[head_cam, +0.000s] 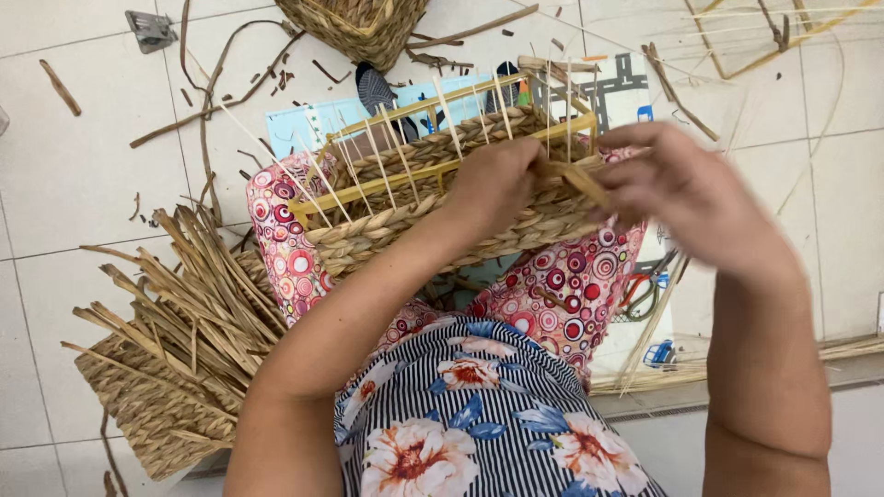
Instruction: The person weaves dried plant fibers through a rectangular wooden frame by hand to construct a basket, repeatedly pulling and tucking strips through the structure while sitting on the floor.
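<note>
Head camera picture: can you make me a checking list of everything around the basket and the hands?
Surface: pale tiled floor, strewn with bits.
Job's things: half-woven basket on the lap, thin upright sticks; flat straw strand at its rim.
Clutter: bundle of dried straw strips on a woven mat; another woven basket; metal clip; loose twigs.
Grippers: left hand grips the rim; right hand pinches the strand.
Cables: nothing seen.
Surroundings: pliers with red handles, partly hidden.
</note>
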